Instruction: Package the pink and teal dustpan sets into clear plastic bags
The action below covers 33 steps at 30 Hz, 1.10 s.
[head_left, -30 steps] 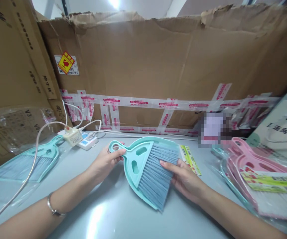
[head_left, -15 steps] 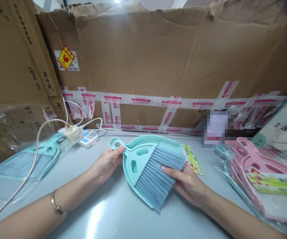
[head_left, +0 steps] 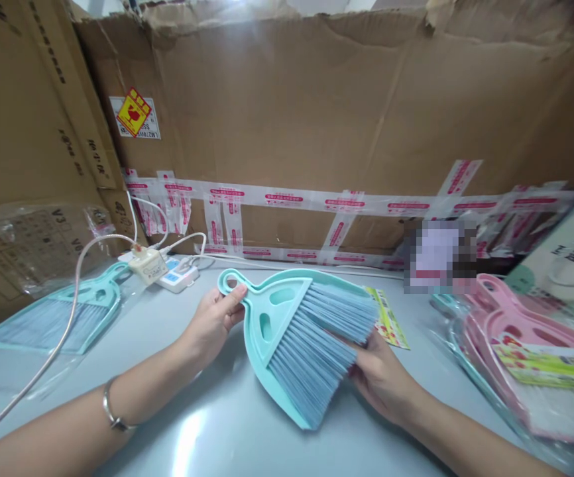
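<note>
Teal dustpan set (head_left: 274,318) held in both hands over the table (head_left: 207,424).
The right hand (head_left: 381,377) clasps the set's wide end from beneath, its fingers partly hidden by the bristles (head_left: 311,351); the left hand (head_left: 212,321) grips the looped handle. Beyond: bagged teal set (head_left: 63,318) left, pink sets (head_left: 516,338) right, power strip (head_left: 177,277), cardboard wall (head_left: 317,119).
</note>
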Available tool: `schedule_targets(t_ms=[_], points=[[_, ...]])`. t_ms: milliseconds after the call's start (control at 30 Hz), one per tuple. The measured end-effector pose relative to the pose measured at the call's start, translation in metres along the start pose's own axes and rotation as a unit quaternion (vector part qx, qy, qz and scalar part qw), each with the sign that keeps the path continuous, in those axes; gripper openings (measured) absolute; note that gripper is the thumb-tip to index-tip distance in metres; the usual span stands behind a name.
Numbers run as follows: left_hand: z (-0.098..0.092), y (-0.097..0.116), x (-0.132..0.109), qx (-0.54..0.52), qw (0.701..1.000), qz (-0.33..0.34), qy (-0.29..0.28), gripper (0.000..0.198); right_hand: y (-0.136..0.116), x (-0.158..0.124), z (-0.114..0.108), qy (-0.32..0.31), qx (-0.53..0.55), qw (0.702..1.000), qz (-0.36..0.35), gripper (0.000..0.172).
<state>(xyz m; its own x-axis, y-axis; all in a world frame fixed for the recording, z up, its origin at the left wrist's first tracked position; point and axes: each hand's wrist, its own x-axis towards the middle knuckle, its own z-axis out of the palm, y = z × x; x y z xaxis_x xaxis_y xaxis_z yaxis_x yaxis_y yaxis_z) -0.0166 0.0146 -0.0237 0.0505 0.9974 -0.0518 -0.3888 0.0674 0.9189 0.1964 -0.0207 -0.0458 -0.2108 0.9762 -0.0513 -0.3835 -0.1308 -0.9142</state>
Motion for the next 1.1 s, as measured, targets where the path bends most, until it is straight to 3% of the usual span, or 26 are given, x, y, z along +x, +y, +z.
schedule_targets(t_ms=[133,300,367,467,533,633,733,833,1100], points=[[0.0,0.0,0.0,-0.001,1.0,0.003,-0.005,0.029,-0.013,0.005,-0.012,0.001,0.025,1.0,0.006,0.021],[0.002,0.004,-0.001,0.016,0.999,-0.025,-0.032,0.032,-0.056,0.018,-0.026,-0.035,-0.04,0.998,0.029,0.063],[0.002,0.005,-0.001,0.025,0.998,-0.042,-0.05,0.033,-0.072,0.025,-0.029,-0.068,-0.109,0.99,0.057,0.068],[0.001,0.004,0.001,0.032,0.996,-0.052,-0.068,0.032,-0.091,0.039,-0.022,-0.155,-0.226,0.956,0.103,0.059],[0.001,0.003,0.002,0.035,0.995,-0.052,-0.077,0.032,-0.098,0.049,-0.007,-0.214,-0.325,0.914,0.118,0.047],[-0.001,0.003,0.003,0.043,0.994,-0.055,-0.089,0.031,-0.1,0.065,0.023,-0.274,-0.428,0.848,0.15,0.034],[-0.003,0.005,0.003,0.054,0.993,-0.056,-0.086,0.031,-0.094,0.079,0.044,-0.306,-0.458,0.81,0.201,0.031],[-0.004,0.006,0.005,0.052,0.994,-0.062,-0.073,0.032,-0.086,0.086,0.05,-0.311,-0.466,0.803,0.204,0.032],[-0.003,0.005,0.007,0.059,0.995,-0.069,-0.041,0.033,-0.072,0.079,0.042,-0.272,-0.551,0.783,0.097,0.041]])
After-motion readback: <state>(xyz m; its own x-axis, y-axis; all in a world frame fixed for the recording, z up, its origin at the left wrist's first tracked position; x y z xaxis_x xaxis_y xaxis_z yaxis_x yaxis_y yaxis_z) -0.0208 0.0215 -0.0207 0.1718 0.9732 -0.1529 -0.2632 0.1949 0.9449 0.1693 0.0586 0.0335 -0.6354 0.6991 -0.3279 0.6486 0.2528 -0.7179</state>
